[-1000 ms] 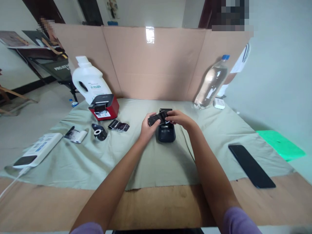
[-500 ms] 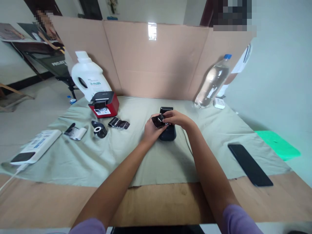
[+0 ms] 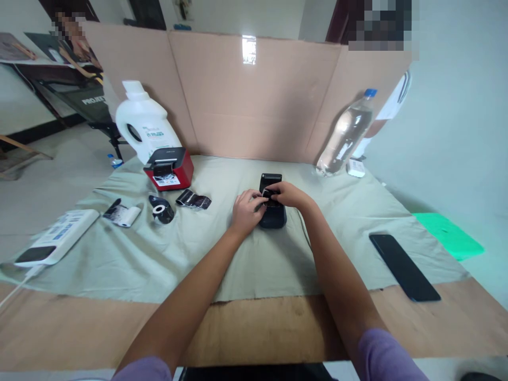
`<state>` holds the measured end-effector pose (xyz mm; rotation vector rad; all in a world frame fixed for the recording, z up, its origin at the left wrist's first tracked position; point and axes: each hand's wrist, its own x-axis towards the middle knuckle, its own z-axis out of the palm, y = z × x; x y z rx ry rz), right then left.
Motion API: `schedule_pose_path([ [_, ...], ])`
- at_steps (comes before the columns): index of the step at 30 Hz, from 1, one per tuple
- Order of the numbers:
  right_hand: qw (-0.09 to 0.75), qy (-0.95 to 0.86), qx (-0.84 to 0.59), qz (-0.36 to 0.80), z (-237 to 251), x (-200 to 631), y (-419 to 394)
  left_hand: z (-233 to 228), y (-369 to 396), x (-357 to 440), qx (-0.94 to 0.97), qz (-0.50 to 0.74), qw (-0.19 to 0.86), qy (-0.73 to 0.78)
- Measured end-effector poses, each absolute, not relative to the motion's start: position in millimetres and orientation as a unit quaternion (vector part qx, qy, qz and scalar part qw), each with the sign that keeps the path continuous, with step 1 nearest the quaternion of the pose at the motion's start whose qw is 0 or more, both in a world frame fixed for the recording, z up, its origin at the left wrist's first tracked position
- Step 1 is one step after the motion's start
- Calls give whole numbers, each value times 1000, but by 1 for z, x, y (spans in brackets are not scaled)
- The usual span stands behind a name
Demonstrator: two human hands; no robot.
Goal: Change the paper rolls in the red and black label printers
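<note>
Open cloth [image 3: 254, 264] lies near the black printer [image 3: 272, 211], with a cardboard wall [image 3: 254, 106] closing the far side, loose rolls [image 3: 162, 210] left, and a phone [image 3: 404, 266] right.

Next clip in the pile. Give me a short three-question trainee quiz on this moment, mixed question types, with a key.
1. True or false: both hands are at the black printer in the middle of the cloth.
2. Which thing lies alone on the cloth's right side? A) red printer B) dark phone C) white jug
3. Fill in: the clear bottle leans against the ____ screen.

Key:
1. True. The left hand and right hand meet over its open top, pinching a small black roll.
2. B, the dark phone.
3. Cardboard.
</note>
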<state>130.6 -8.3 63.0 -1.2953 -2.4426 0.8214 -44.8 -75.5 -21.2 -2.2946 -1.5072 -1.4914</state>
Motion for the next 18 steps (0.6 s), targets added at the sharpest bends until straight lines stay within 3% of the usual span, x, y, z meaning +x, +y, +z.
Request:
schedule_pose_path([
  [10,73,-844,-513,140,53,117,-15,-23,-78,-41,-760,-463,-39,-454],
  [15,111,-793,-594,78,49,111,-20,-26,-75,-41,-749,-472,-69,-460],
  [18,198,-765,-612,45,46,114,-15,-27,-75,-41,-749,-474,-79,-456],
])
